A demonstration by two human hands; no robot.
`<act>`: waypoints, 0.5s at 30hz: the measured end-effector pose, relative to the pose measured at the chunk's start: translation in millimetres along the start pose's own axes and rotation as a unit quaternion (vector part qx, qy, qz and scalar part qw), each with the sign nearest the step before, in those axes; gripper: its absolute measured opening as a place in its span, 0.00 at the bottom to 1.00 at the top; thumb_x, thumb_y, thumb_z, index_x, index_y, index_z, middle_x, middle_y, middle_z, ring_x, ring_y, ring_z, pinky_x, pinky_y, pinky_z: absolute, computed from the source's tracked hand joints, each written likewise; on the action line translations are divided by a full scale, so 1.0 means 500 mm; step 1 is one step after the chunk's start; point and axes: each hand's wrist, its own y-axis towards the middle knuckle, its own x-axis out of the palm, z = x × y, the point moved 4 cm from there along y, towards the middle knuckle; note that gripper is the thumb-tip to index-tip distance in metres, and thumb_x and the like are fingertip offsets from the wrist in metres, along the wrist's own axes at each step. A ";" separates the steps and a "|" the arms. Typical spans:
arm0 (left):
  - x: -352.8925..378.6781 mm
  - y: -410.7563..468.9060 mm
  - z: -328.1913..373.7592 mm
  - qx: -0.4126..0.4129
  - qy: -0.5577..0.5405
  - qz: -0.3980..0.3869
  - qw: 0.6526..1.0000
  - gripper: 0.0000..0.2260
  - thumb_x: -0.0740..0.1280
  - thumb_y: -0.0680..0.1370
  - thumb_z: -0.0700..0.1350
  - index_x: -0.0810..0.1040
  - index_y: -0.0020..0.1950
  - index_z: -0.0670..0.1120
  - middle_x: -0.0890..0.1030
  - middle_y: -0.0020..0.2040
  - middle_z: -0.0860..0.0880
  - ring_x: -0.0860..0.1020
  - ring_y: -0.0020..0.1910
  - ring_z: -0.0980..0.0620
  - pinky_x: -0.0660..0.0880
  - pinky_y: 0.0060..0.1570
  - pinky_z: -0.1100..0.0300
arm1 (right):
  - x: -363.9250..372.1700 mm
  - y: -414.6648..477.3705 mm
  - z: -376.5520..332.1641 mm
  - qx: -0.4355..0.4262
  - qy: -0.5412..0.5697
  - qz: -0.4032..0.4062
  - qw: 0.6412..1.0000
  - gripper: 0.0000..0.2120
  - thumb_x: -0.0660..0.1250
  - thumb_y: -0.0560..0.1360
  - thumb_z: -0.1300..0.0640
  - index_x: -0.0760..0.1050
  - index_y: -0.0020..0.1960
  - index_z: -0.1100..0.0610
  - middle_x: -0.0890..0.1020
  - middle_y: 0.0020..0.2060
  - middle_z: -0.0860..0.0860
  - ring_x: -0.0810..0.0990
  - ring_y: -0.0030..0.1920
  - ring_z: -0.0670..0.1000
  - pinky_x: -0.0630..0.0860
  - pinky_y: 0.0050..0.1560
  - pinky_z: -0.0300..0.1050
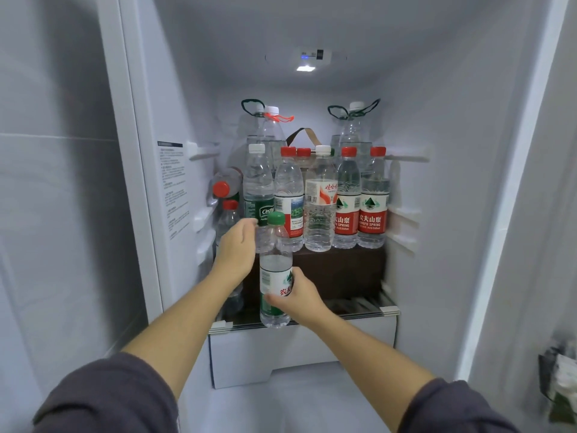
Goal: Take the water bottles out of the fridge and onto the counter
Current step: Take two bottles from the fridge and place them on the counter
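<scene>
Head view: the right hand (299,295) grips a green-capped bottle (275,267) round its lower label, thumb across the front and fingers wrapped behind, out of sight. The bottle stands upright in the air at the front edge of the fridge (437,182), above the drawer (299,348), and its base covers part of the shelf (387,310) rim.

The left hand (239,245) reaches in just left of the bottle's neck, back of the hand to the camera. Its fingertips lie behind the clear shoulder of the bottle, so how far they are spread, and whether they touch anything, cannot be told.

Deeper in, a row (331,198) of upright bottles stands on a dark box (337,270); the held bottle hides the lower part of the leftmost ones. Behind the row rise big bottles (354,126) with cord loops at their necks, their bodies mostly screened. A brown strap (304,135) shows between them; what it belongs to is hidden.

At the left, two red-capped bottles (226,195) sit low beside the box, one lying with its cap forward, both partly blocked by the left hand. The sticker (173,189) on the left wall is too small to read. At the lower right edge a bag (562,385) is cut off and blurred.
</scene>
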 end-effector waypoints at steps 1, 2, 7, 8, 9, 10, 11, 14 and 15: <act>0.001 -0.009 -0.019 -0.010 0.030 0.006 0.999 0.17 0.52 0.84 0.45 0.73 0.69 0.46 0.76 0.66 0.47 0.74 0.65 0.48 0.70 0.63 0.55 | -0.002 -0.001 -0.001 0.000 -0.003 0.005 1.000 0.24 0.78 0.69 0.55 0.68 0.59 0.49 0.78 0.51 0.44 0.78 0.48 0.42 0.75 0.44 0.34; 0.007 -0.018 -0.036 -0.012 0.074 -0.011 0.997 0.17 0.53 0.84 0.43 0.71 0.71 0.45 0.74 0.69 0.46 0.73 0.66 0.47 0.69 0.64 0.53 | -0.004 -0.003 -0.002 0.000 -0.007 0.011 1.000 0.24 0.78 0.69 0.55 0.68 0.58 0.50 0.78 0.51 0.45 0.78 0.48 0.42 0.75 0.45 0.34; 0.038 -0.055 -0.093 0.004 0.224 -0.098 0.970 0.26 0.57 0.77 0.34 0.65 0.75 0.48 0.66 0.73 0.52 0.74 0.62 0.46 0.74 0.56 0.52 | -0.045 -0.016 0.013 0.017 -0.004 0.022 1.000 0.27 0.79 0.67 0.54 0.69 0.59 0.48 0.77 0.50 0.41 0.78 0.49 0.42 0.73 0.41 0.32; 0.038 -0.057 -0.097 0.010 0.239 -0.093 0.967 0.27 0.57 0.77 0.33 0.65 0.76 0.49 0.65 0.74 0.53 0.75 0.61 0.46 0.75 0.56 0.53 | -0.063 -0.020 0.019 0.024 -0.003 0.026 0.999 0.27 0.79 0.67 0.54 0.69 0.59 0.48 0.77 0.49 0.40 0.77 0.49 0.42 0.73 0.41 0.32; 0.037 -0.058 -0.098 0.013 0.250 -0.086 0.964 0.28 0.58 0.77 0.33 0.64 0.76 0.49 0.65 0.74 0.53 0.75 0.61 0.46 0.76 0.55 0.53 | -0.084 -0.024 0.026 0.031 -0.004 0.038 0.999 0.27 0.80 0.66 0.54 0.69 0.60 0.48 0.77 0.50 0.41 0.78 0.51 0.43 0.73 0.42 0.32; 0.038 -0.058 -0.097 0.013 0.258 -0.081 0.963 0.28 0.58 0.77 0.33 0.64 0.76 0.49 0.65 0.74 0.53 0.75 0.62 0.45 0.76 0.55 0.52 | -0.107 -0.028 0.035 0.039 -0.005 0.059 0.997 0.27 0.80 0.66 0.54 0.69 0.59 0.48 0.77 0.50 0.41 0.78 0.52 0.44 0.74 0.43 0.33; 0.040 -0.057 -0.095 0.011 0.262 -0.078 0.962 0.28 0.59 0.77 0.34 0.64 0.76 0.49 0.65 0.74 0.53 0.75 0.62 0.45 0.76 0.56 0.52 | -0.132 -0.032 0.045 0.048 -0.008 0.086 0.995 0.27 0.80 0.66 0.54 0.69 0.59 0.48 0.77 0.50 0.42 0.78 0.53 0.45 0.74 0.46 0.36; 0.043 -0.055 -0.087 0.007 0.278 -0.069 0.958 0.28 0.61 0.77 0.35 0.65 0.76 0.49 0.67 0.74 0.51 0.75 0.62 0.46 0.76 0.54 0.53 | -0.208 -0.042 0.075 0.088 -0.046 0.166 0.981 0.27 0.79 0.67 0.53 0.69 0.59 0.50 0.77 0.52 0.47 0.77 0.55 0.50 0.76 0.53 0.45; 0.043 -0.055 -0.085 0.007 0.283 -0.067 0.957 0.27 0.61 0.77 0.35 0.65 0.76 0.48 0.67 0.73 0.51 0.76 0.61 0.46 0.76 0.53 0.54 | -0.230 -0.044 0.084 0.100 -0.067 0.185 0.975 0.27 0.79 0.67 0.53 0.69 0.61 0.52 0.78 0.54 0.48 0.78 0.56 0.52 0.76 0.55 0.48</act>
